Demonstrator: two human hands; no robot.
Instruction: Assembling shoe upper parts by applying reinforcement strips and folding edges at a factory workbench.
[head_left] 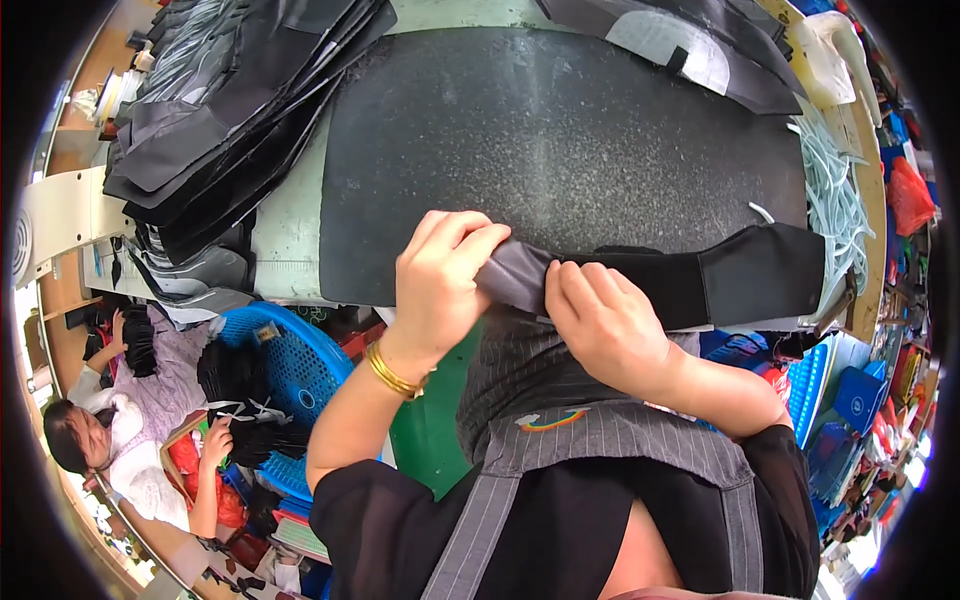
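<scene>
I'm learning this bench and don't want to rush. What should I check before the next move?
1. Left hand has a hold: ok, its fingers grip the grey part of the black piece.
2. Right hand has a hold: ok, its fingertips pinch the same piece.
3. Piece flat throughout: not ok, the grey part curves between the hands.
4. Dark mat free of scraps: not ok, one pale strip lies on it.
5. Wrists bare: not ok, gold bangles on the left one.
6. Piece's underside clean: cannot tell, hidden.
</scene>
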